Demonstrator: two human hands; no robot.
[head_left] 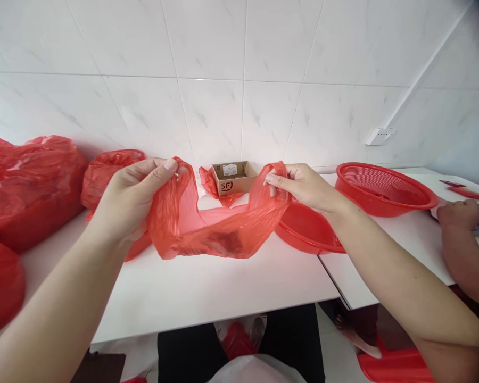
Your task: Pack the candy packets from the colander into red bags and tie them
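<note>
A thin red plastic bag (219,236) hangs stretched between my hands, above the white table. My left hand (138,189) pinches one top corner of it between thumb and fingers. On the other side, my right hand (299,183) grips the opposite corner the same way. Something dark shows through the lower part of the bag, too blurred by the plastic to name. Behind the bag, a small cardboard box (239,185) marked SF stands by the wall with crumpled red plastic (208,181) around it. A red mesh basket (307,229) sits beneath my right wrist.
Full red bags (32,186) line the left side, with a smaller one (112,173) beside them. A second red basket (387,191) stands at the right. Another person's arm (463,239) rests on the adjoining table (395,255). A tiled wall (211,117) closes off the back.
</note>
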